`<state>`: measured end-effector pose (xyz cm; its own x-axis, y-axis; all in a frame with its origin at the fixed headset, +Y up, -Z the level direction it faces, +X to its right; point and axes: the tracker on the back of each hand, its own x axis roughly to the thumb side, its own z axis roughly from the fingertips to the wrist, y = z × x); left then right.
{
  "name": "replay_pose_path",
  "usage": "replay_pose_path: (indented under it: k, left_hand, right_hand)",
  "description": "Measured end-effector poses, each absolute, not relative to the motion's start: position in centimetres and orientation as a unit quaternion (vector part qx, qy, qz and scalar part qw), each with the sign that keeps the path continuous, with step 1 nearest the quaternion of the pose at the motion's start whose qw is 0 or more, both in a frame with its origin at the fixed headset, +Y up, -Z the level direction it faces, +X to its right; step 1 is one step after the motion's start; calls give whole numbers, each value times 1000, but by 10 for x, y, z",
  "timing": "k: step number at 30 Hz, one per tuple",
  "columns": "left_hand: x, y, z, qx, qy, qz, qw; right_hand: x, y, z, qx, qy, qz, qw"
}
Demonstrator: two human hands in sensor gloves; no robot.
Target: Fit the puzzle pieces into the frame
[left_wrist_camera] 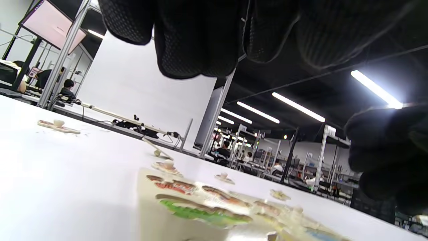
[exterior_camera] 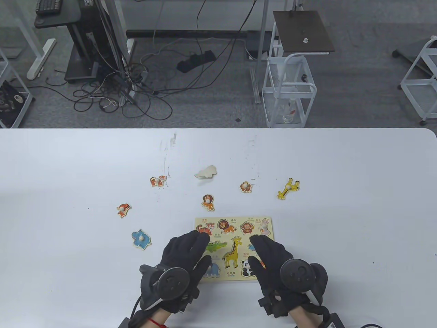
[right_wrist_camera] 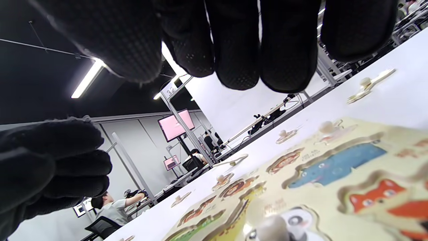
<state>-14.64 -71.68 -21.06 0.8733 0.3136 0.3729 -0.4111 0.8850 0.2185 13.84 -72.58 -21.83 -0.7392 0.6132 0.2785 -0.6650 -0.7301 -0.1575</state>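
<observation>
The puzzle frame [exterior_camera: 239, 219] lies flat at the table's near middle; it also shows in the left wrist view [left_wrist_camera: 150, 214] and the right wrist view [right_wrist_camera: 398, 134]. A panda piece [exterior_camera: 246, 267] and a rabbit piece [exterior_camera: 264, 225] sit in it. My left hand [exterior_camera: 194, 244] hovers open over the frame's left side and holds nothing. My right hand [exterior_camera: 263, 249] hovers open over its right side, also empty. Loose pieces lie beyond the frame: lion [exterior_camera: 207, 202], monkey [exterior_camera: 245, 186], giraffe [exterior_camera: 289, 188], tiger [exterior_camera: 158, 180], fox [exterior_camera: 123, 209], blue hippo [exterior_camera: 140, 238].
A pale face-down piece [exterior_camera: 206, 172] lies beyond the lion. The white table [exterior_camera: 341, 205] ends at its far edge, with floor cables and a white wire cart [exterior_camera: 288, 89] behind it.
</observation>
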Motion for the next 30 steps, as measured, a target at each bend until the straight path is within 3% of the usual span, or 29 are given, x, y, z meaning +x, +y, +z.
replay_pose_path:
  k: [7,14,16,23,30]
  left_hand:
    - [-143,-720,-211,130,-179,182,958]
    - [-139,-727,-211,108,-188,180,959]
    - [-136,-728,-210,101,-192,182,959]
    - [-137,-728,-210,103,-192,174,960]
    - [-142,-728,-213,99,-183,181,961]
  right_hand:
    - [134,-697,-223,94,-145,938,301]
    - [136,-674,-256,88,-146,972,159]
    - [142,-669,-275,76,-133,983,100]
    - [158,-663,-334,9,-82,994,72]
    - [163,-674,-393,-32,-60,998,-8]
